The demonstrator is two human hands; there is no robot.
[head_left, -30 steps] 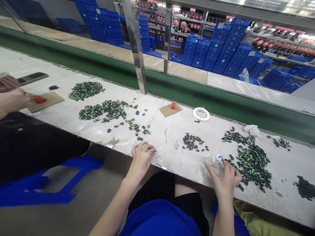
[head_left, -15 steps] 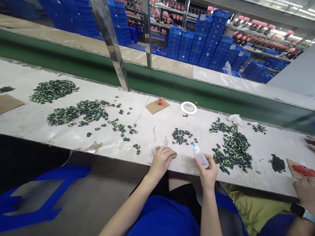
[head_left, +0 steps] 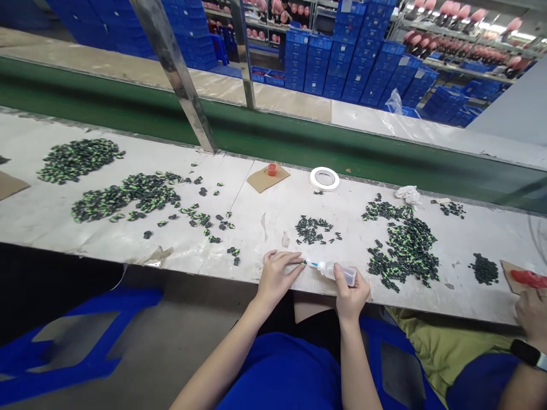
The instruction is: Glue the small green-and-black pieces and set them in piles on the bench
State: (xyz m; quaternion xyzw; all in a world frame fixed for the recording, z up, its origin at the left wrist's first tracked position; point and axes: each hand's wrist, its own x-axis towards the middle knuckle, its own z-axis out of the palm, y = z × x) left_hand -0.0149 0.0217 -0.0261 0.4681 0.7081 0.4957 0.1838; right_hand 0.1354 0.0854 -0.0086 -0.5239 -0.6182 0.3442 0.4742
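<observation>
Between the fingertips of my left hand (head_left: 278,275) is a small black-and-green part (head_left: 304,262), pinched just above the table's front edge. My right hand (head_left: 351,291) is closed around a translucent squeeze bottle (head_left: 339,273) with a blue tip. The bottle lies nearly level, its tip pointing left at the small part; whether they touch I cannot tell. Beyond my hands is a small pile of dark pieces (head_left: 311,229). A larger heap of black-and-green parts (head_left: 408,245) lies to the right of the bottle.
More black-and-green heaps (head_left: 147,191) spread over the left of the white table (head_left: 222,188). At the back are a red cup (head_left: 272,169) on cardboard (head_left: 258,181), a white tape roll (head_left: 314,181) and crumpled tissue (head_left: 409,195). Another person's hand (head_left: 532,313) is at the far right.
The squeeze bottle has tipped from upright-leaning to nearly level, and its tip has moved left to the small part. My left hand keeps its pinch; the camera view has shifted slightly.
</observation>
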